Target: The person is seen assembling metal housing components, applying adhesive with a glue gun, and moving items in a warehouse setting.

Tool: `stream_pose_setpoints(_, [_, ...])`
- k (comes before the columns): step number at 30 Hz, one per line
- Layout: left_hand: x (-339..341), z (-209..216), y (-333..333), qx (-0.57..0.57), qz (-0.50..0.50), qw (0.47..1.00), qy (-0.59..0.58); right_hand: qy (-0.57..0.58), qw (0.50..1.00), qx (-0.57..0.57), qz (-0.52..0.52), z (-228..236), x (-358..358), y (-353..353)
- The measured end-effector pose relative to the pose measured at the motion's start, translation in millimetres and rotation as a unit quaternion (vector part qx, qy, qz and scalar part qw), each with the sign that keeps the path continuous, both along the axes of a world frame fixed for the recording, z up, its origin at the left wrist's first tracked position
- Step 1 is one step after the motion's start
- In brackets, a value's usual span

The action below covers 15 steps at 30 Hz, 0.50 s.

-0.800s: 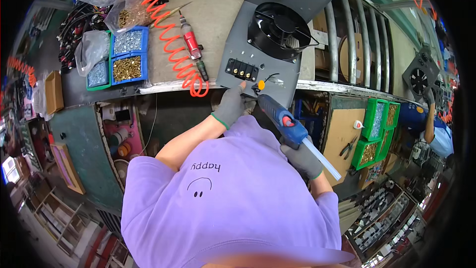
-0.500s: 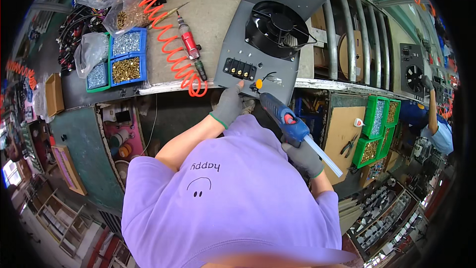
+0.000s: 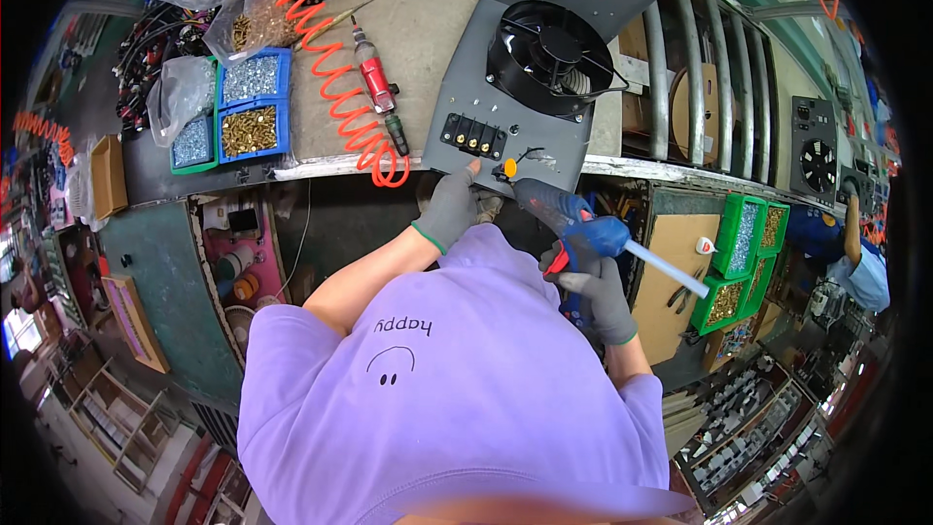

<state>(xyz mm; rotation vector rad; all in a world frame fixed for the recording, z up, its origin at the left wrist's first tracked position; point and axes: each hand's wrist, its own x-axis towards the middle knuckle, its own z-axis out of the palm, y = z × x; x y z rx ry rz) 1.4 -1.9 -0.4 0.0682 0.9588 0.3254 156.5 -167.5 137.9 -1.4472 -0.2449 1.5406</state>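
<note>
My left hand, in a grey glove with a bare thumb tip, grips the near edge of a grey metal panel. Its thumb lies on top; the fingers are partly hidden beneath. My right hand, also gloved, is closed around the handle of a blue glue gun with a red trigger. A whitish glue stick sticks out of its back. The nozzle end is beside a small yellow disc-shaped component on the panel. Mounted on the panel are a black terminal block and a black fan.
A red pneumatic screwdriver with an orange coiled hose lies on the bench left of the panel. Further left stand blue screw bins. Metal bars run to the right. Green bins and another person's arm are beyond.
The glue gun has rolled and swung in my right hand, so its trigger faces left and the glue stick points further right. My right hand has risen slightly; my left hand keeps its place.
</note>
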Motion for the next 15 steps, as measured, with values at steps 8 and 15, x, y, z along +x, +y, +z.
stream_pose_setpoints(8, [-7,-36,-7,-0.009,-0.018,1.000,0.008,0.005,0.999,-0.019,0.027,12,49,24])
stream_pose_setpoints(15, [-15,-41,-12,-0.008,0.005,0.999,-0.044,0.051,0.987,-0.069,0.139,2,103,95])
